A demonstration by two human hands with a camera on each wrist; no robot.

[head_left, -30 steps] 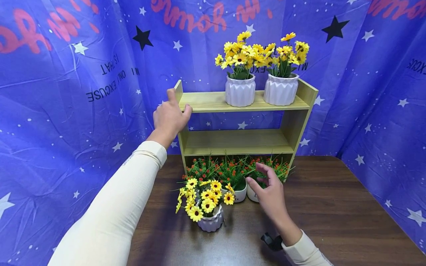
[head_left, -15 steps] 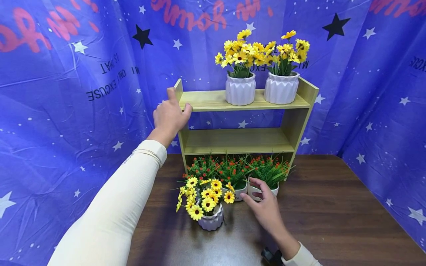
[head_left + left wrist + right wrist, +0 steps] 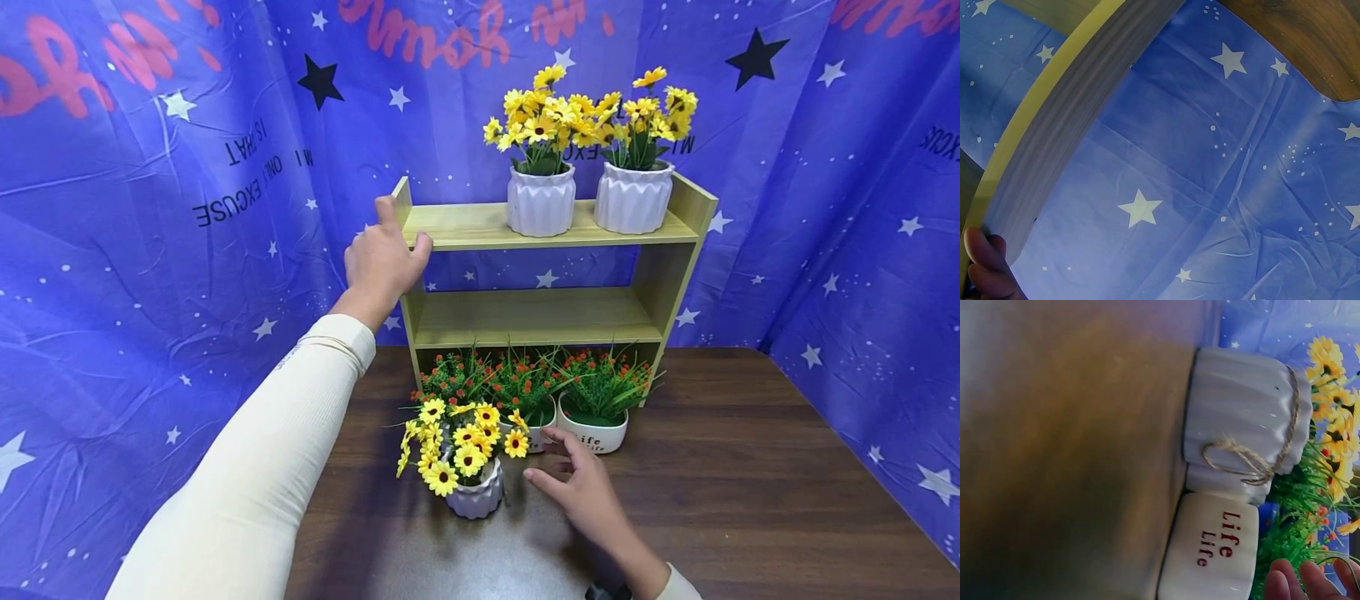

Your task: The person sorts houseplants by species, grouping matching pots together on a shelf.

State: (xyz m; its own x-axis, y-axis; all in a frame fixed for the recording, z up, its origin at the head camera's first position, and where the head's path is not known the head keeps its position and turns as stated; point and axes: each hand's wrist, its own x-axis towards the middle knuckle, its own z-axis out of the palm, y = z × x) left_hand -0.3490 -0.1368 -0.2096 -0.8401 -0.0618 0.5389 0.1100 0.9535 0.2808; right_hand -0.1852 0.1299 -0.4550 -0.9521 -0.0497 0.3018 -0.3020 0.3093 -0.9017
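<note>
Gripping the wooden shelf unit (image 3: 536,315) at centre frame, the left hand (image 3: 384,262) has its fingers clamped on its left side; the right hand (image 3: 585,493), fingers apart, holds nothing, near the potted yellow daisies (image 3: 468,460) at lower centre. Two similar flowerpots (image 3: 542,202) stand atop, upper right: shelving looks part done, these daisies apparently left.

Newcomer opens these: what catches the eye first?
Probably the two white fluted pots of yellow flowers at the top right of the light wooden shelf, against blue star-printed cloth. Then a third such pot on the dark wooden table in front, with the right hand to its right, and the left hand gripping the shelf's upper left side.
</note>
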